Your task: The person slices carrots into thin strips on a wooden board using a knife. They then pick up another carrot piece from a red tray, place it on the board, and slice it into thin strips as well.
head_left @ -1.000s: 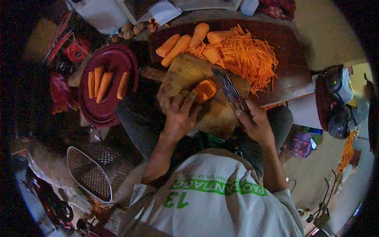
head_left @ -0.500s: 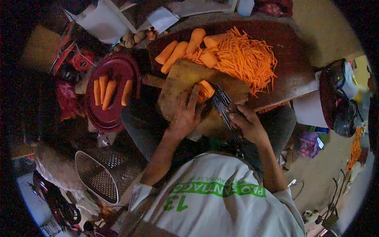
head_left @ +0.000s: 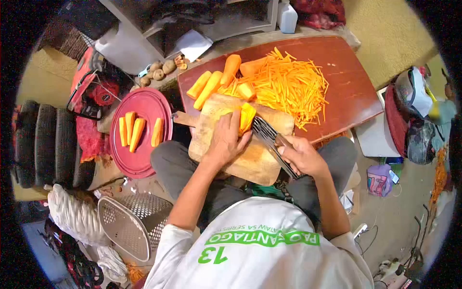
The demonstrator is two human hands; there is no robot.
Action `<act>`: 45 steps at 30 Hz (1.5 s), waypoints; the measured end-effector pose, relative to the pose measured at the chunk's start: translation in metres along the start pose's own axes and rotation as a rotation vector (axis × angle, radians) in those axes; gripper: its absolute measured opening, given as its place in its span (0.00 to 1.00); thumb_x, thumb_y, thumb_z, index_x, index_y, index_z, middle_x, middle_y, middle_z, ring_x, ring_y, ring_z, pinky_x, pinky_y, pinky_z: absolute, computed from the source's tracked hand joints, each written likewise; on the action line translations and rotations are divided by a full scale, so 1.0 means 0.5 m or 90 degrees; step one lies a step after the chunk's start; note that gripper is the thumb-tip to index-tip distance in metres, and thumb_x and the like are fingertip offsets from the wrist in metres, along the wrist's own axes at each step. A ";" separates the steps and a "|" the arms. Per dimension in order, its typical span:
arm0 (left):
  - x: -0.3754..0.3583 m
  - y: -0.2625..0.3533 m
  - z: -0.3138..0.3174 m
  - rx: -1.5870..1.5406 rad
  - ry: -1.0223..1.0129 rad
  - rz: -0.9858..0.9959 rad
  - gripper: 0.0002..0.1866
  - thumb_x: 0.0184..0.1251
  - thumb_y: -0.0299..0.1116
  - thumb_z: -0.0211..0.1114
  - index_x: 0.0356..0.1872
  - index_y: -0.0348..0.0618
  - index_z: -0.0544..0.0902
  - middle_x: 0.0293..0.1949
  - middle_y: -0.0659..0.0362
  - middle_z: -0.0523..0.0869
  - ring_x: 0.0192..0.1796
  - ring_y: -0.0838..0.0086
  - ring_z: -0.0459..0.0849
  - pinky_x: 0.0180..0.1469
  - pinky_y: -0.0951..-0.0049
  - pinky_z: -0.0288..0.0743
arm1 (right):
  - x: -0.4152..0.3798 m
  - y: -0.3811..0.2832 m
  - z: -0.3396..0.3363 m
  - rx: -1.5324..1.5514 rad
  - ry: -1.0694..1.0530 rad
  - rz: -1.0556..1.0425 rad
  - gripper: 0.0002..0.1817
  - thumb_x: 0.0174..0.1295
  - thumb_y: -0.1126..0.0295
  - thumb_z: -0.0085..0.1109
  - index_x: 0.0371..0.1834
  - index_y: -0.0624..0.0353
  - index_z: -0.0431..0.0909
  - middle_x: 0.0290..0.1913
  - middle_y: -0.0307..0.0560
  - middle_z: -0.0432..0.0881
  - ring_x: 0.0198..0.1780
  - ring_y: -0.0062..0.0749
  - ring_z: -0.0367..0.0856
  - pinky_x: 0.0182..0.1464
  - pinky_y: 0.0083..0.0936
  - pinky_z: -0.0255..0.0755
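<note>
A wooden cutting board (head_left: 257,166) with a handle at its left lies over my lap and the near edge of the low table. My left hand (head_left: 225,137) is closed around a sliced carrot chunk (head_left: 247,115) on the board. In my right hand (head_left: 304,156) is a knife (head_left: 265,134), gripped by its handle; its dark blade with light streaks stands right beside the carrot's cut side. Beyond the board rises a heap of carrot strips (head_left: 293,89). Peeled whole carrots (head_left: 208,90) and a shorter carrot piece (head_left: 246,91) lie left of the heap.
The reddish-brown table (head_left: 351,91) bears the carrots. To the left, a round red lid (head_left: 137,164) holds several peeled carrots (head_left: 136,135). Potatoes (head_left: 159,74) sit behind it. A perforated basket (head_left: 125,226) lies tipped at lower left, and a purple bag (head_left: 379,179) stands at right.
The picture has become much brighter, and the view has shifted slightly. The knife stays beside the carrot chunk, its blade a little lower. My left hand keeps its hold.
</note>
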State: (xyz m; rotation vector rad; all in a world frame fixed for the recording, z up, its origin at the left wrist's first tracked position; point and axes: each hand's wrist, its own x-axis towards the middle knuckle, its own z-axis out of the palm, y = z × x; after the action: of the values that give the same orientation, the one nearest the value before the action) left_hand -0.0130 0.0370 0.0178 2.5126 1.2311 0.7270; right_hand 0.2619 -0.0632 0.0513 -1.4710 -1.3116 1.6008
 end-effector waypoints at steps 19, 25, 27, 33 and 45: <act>0.092 -0.060 0.011 -0.055 0.062 0.072 0.39 0.58 0.32 0.82 0.72 0.38 0.76 0.55 0.41 0.81 0.60 0.42 0.81 0.63 0.48 0.76 | -0.076 -0.057 0.016 -0.205 0.178 -0.122 0.18 0.78 0.71 0.64 0.65 0.70 0.81 0.37 0.46 0.86 0.41 0.23 0.78 0.47 0.28 0.76; 0.074 -0.081 -0.012 -0.126 0.088 -0.011 0.40 0.57 0.31 0.83 0.73 0.37 0.77 0.59 0.41 0.80 0.65 0.42 0.80 0.69 0.50 0.76 | -0.080 -0.062 0.016 -0.251 0.186 -0.123 0.18 0.77 0.72 0.65 0.65 0.68 0.82 0.40 0.52 0.89 0.41 0.30 0.86 0.48 0.31 0.79; 0.069 -0.084 -0.017 -0.123 0.077 -0.016 0.39 0.58 0.29 0.82 0.73 0.38 0.77 0.60 0.42 0.80 0.66 0.42 0.80 0.70 0.51 0.76 | -0.079 -0.062 0.018 -0.288 0.189 -0.109 0.18 0.76 0.72 0.65 0.65 0.67 0.82 0.41 0.57 0.90 0.41 0.40 0.90 0.49 0.34 0.80; 0.085 -0.083 -0.032 -0.022 0.076 0.023 0.34 0.59 0.25 0.77 0.69 0.39 0.79 0.59 0.43 0.81 0.65 0.42 0.80 0.70 0.50 0.76 | -0.068 -0.060 0.044 -0.384 0.155 -0.122 0.22 0.74 0.67 0.67 0.69 0.55 0.77 0.47 0.64 0.90 0.52 0.68 0.89 0.49 0.54 0.84; 0.091 -0.124 -0.040 0.028 0.071 0.005 0.23 0.62 0.27 0.73 0.59 0.39 0.83 0.54 0.46 0.83 0.60 0.47 0.82 0.62 0.48 0.79 | -0.097 -0.134 0.093 -0.491 0.141 -0.113 0.22 0.69 0.71 0.73 0.66 0.57 0.83 0.49 0.63 0.91 0.50 0.64 0.91 0.50 0.50 0.85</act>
State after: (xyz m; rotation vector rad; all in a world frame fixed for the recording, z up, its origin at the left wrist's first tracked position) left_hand -0.0413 0.1110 0.0233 2.5433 1.2876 0.8613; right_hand 0.2148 -0.0967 0.1265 -1.8205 -1.9704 0.8011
